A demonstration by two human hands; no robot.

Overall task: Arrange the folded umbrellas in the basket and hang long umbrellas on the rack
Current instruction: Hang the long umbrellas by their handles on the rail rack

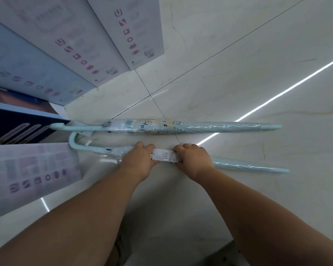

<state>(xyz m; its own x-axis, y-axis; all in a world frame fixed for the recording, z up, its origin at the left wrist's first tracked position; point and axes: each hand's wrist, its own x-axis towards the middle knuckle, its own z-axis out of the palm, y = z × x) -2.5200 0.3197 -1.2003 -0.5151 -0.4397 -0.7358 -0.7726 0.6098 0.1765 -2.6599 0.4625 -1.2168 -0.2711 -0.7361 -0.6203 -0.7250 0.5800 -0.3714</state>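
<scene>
While left hand (140,160) and right hand (194,160) grip the nearer umbrella (248,166), floor tiles (238,73) gleam; boxes (46,54) alongside.

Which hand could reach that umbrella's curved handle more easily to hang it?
Probably the left hand: it grips the nearer umbrella on the side of its curved handle; the right hand sits toward the tip.

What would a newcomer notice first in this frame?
The left hand and right hand grip the near umbrella at its middle, either side of a white tag. The far umbrella lies parallel just beyond on the floor, both hooked handles pointing left toward printed boxes.
</scene>
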